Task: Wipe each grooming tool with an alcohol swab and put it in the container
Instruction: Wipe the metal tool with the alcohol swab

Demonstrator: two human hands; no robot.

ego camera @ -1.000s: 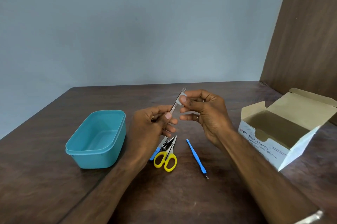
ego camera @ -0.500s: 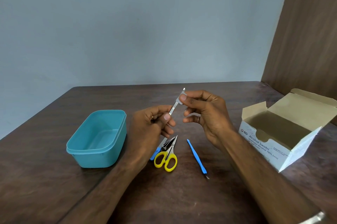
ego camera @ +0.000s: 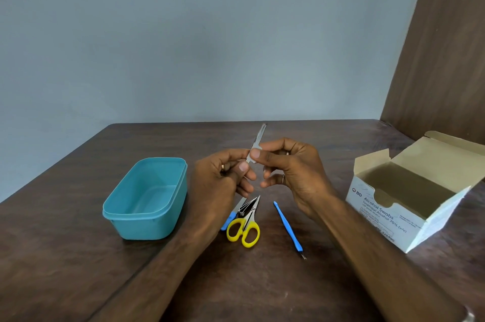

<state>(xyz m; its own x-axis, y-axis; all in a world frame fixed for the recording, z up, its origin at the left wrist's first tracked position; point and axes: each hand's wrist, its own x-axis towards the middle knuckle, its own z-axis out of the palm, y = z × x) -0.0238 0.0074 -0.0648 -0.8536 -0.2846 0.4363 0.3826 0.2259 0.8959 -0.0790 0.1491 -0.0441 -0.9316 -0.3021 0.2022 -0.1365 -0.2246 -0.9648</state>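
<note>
Against a plain grey wall, above the dark wooden table (ego camera: 262, 282), left hand (ego camera: 220, 180) grips a slim metal nail file (ego camera: 258, 138) while right hand (ego camera: 286, 164) pinches a white swab (ego camera: 254, 155) around it; firm full-length strokes would clean it best

Both forearms reach forward and meet at centre — the left hand (ego camera: 223, 177) curls its fingers and thumb in a grip on something thin, while the right hand (ego camera: 291, 169) pinches with thumb and forefinger, its other fingers loosely bent — a ring shows on one
</note>
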